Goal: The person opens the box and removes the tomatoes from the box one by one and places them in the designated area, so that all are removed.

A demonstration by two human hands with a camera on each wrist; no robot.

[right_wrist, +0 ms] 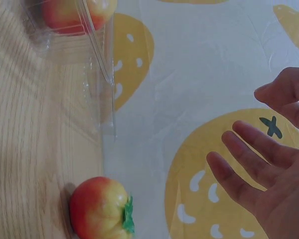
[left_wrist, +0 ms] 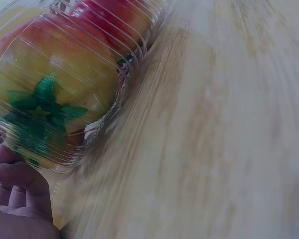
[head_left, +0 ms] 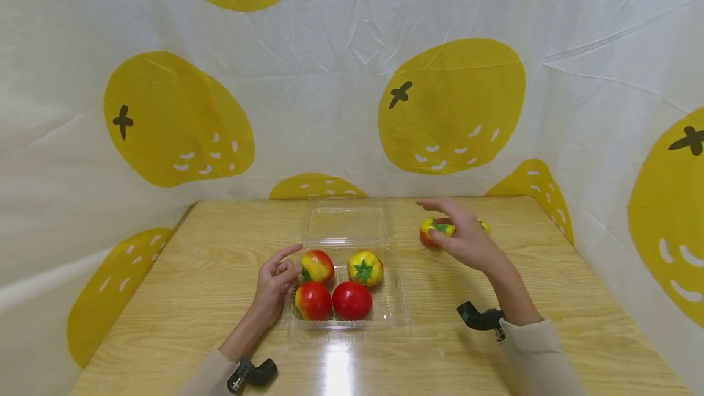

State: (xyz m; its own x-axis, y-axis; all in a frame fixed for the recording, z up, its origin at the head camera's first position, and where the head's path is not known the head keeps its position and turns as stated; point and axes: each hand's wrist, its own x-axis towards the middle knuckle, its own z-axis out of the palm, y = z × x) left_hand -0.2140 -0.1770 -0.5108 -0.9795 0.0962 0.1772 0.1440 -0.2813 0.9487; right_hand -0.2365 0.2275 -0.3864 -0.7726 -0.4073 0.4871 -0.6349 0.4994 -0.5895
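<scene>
A red-and-yellow fruit (head_left: pixel 426 232) sits right of centre — the right hand (head_left: pixel 467 238) hovers near, fingers wide. At lower centre, the left hand (head_left: pixel 272 286) pinches the clear box (head_left: pixel 392 307), four fruits (head_left: pixel 352 300) inside, on the worktop (head_left: pixel 220 255).

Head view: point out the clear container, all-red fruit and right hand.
Clear container (head_left: pixel 389 299), head view: bare floor at right.
All-red fruit (head_left: pixel 352 300), head view: middle of visible skin.
Right hand (head_left: pixel 469 242), head view: near the thumb's base.
</scene>
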